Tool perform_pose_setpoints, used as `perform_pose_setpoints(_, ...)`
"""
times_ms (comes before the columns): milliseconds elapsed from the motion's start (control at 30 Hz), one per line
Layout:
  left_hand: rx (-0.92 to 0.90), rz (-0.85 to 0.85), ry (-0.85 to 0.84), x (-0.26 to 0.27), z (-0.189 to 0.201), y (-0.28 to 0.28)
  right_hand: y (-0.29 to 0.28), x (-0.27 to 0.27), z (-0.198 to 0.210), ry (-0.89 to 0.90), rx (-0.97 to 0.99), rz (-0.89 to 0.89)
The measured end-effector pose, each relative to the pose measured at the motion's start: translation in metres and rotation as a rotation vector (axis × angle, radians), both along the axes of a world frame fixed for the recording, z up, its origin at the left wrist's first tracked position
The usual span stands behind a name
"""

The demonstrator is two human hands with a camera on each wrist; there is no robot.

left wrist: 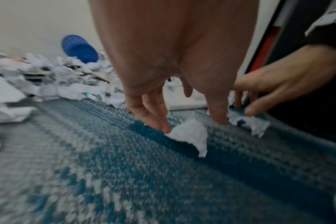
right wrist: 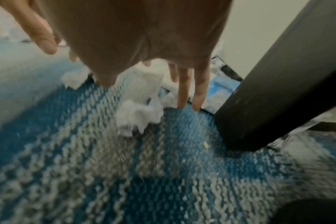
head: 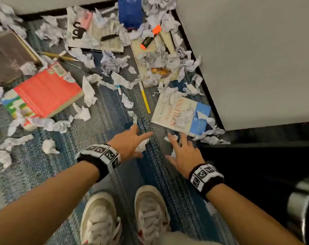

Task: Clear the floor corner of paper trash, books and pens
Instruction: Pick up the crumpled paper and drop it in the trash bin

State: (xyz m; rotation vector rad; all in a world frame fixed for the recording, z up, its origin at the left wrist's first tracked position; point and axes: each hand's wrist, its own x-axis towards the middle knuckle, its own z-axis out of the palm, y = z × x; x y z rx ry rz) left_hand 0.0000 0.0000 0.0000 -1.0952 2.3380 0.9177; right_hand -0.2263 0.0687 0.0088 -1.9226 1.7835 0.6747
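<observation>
**Our hands reach down to the paper scraps**

We see a blue carpet [head: 100, 131] covered in mess by the wall corner. A red book [head: 47, 93] lies at the left and a white book [head: 181, 114] at the right. A yellow pen [head: 144, 98] lies between them. Our left hand [head: 130, 142] has spread fingers that touch a small paper scrap [left wrist: 190, 133]. Our right hand [head: 184, 154] is spread too, just above another crumpled scrap [right wrist: 138, 115]. Neither hand holds anything.
</observation>
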Motion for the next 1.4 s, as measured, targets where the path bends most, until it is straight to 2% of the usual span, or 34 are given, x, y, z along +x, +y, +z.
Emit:
perform_pose_setpoints(67,-0.037,-0.105,-0.062,-0.004,-0.016,-0.002,0.004,0.003,-0.018,0.017,-0.096,0.019)
perform_pose_setpoints(133,-0.106,-0.215,-0.083,-0.006,-0.027,-0.007,0.013,-0.001,-0.040,0.045,-0.198,0.125)
perform_pose_setpoints(233,-0.142,-0.291,-0.064,-0.006,-0.030,-0.030,0.017,-0.006,-0.060,-0.006,-0.295,0.177)
perform_pose_setpoints(300,-0.143,-0.329,-0.070,-0.002,-0.024,-0.050,0.012,-0.004,-0.059,-0.050,-0.306,0.148)
perform_pose_setpoints(467,-0.249,-0.386,-0.098,-0.004,0.028,-0.092,-0.012,-0.006,-0.027,-0.124,-0.406,-0.052)
perform_pose_setpoints(533,-0.270,-0.333,-0.092,-0.019,0.039,-0.106,-0.012,-0.008,-0.012,-0.162,-0.359,-0.253)
perform_pose_setpoints(600,-0.300,-0.228,-0.035,-0.045,0.036,-0.112,-0.006,-0.011,-0.007,-0.165,-0.348,-0.347)
perform_pose_setpoints(667,-0.339,-0.100,0.031,-0.082,0.025,-0.108,0.004,-0.019,-0.005,-0.149,-0.373,-0.369)
perform_pose_setpoints(733,-0.399,-0.054,0.061,-0.117,0.011,-0.095,0.018,-0.024,-0.010,-0.136,-0.436,-0.355)
perform_pose_setpoints(867,-0.504,-0.258,0.110,-0.180,-0.017,-0.060,0.047,-0.028,-0.025,-0.121,-0.375,-0.402)
perform_pose_setpoints(967,-0.481,-0.297,0.143,-0.209,-0.027,-0.054,0.057,-0.030,-0.034,-0.118,-0.346,-0.401)
perform_pose_setpoints(1133,-0.474,-0.515,0.244,-0.240,-0.035,-0.047,0.062,-0.040,-0.043,-0.220,-0.301,-0.423)
perform_pose_setpoints(1267,-0.494,-0.568,0.253,-0.252,-0.041,-0.039,0.062,-0.044,-0.045,-0.240,-0.266,-0.445)
perform_pose_setpoints(1400,-0.398,-0.586,0.266,-0.255,-0.042,-0.040,0.061,-0.050,-0.045,-0.319,-0.253,-0.515)
